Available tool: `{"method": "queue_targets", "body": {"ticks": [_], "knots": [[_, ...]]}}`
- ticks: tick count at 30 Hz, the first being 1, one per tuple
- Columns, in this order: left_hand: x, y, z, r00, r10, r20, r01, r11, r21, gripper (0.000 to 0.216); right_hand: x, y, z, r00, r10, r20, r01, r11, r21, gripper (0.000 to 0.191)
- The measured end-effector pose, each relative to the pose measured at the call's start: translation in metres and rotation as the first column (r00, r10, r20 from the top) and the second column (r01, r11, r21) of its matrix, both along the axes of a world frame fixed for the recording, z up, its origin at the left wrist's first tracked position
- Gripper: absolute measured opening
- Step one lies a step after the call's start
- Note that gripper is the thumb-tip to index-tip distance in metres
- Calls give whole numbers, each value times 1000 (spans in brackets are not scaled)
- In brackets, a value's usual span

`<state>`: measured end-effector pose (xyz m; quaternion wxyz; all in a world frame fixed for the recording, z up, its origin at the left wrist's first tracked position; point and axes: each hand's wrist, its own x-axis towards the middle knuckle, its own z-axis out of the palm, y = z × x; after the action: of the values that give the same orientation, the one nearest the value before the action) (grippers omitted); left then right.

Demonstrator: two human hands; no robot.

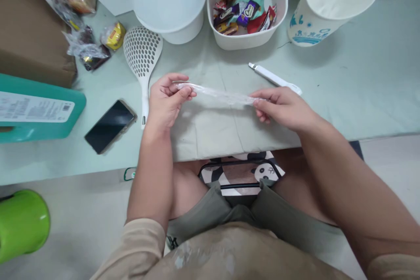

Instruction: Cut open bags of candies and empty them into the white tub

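A thin strip of clear plastic film [223, 95] is stretched between my two hands, just above the table. My left hand [172, 96] pinches its left end between thumb and fingers. At the other end, my right hand [278, 104] grips the film between thumb and forefinger. A white utility knife [274, 79] lies just beyond my right hand. Beside my left hand rests a white slotted skimmer [143, 59], its handle partly hidden by my wrist.
Along the back stand a white lidded tub [170, 4], a white bin [244, 43] with wrapped snacks and a paper bucket [311, 26]. On the left are a phone [110, 127], a teal box [74, 109] and packaged snacks [113, 36]. A green bucket [24, 225] is on the floor.
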<state>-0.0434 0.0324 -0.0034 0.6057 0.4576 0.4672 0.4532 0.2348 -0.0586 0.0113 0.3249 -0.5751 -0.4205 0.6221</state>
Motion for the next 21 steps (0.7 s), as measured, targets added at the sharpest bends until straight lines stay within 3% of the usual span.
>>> {"method": "queue_targets", "body": {"ticks": [3, 5, 7, 9, 11, 14, 17, 19, 21], "knots": [[1, 0, -5, 1000, 7, -21, -5, 998, 67, 20, 2, -2, 0, 967, 243, -74, -251, 960, -124, 24], [3, 0, -8, 999, 0, -42, 4, 995, 102, 17, 3, -4, 4, 888, 418, -191, -452, 871, -194, 32], [7, -1, -10, 999, -17, -51, 23, 993, 119, 15, 4, -7, 10, 785, 527, -325, -599, 780, -181, 36], [12, -3, -10, 998, -39, -53, 46, 991, 126, 16, 3, -10, 16, 713, 551, -433, -640, 764, -81, 37], [18, -7, -7, 995, -61, -77, 71, 989, 127, 16, 1, -12, 20, 712, 477, -516, -522, 850, 65, 38], [26, -16, -2, 983, -90, -159, 112, 984, 135, 13, -5, -10, 18, 813, 170, -556, -96, 982, 161, 41], [33, -24, 0, 977, -79, -200, 118, 974, 192, 9, -12, 0, 7, 922, -212, -323, 274, 949, 158, 41], [37, -24, -2, 978, -37, -204, 89, 964, 249, 6, -15, 7, -2, 954, -298, -44, 299, 925, 235, 31], [39, -22, -4, 984, 24, -176, 29, 956, 291, 5, -16, 9, -8, 957, -201, 209, 135, 946, 294, 20]]}}
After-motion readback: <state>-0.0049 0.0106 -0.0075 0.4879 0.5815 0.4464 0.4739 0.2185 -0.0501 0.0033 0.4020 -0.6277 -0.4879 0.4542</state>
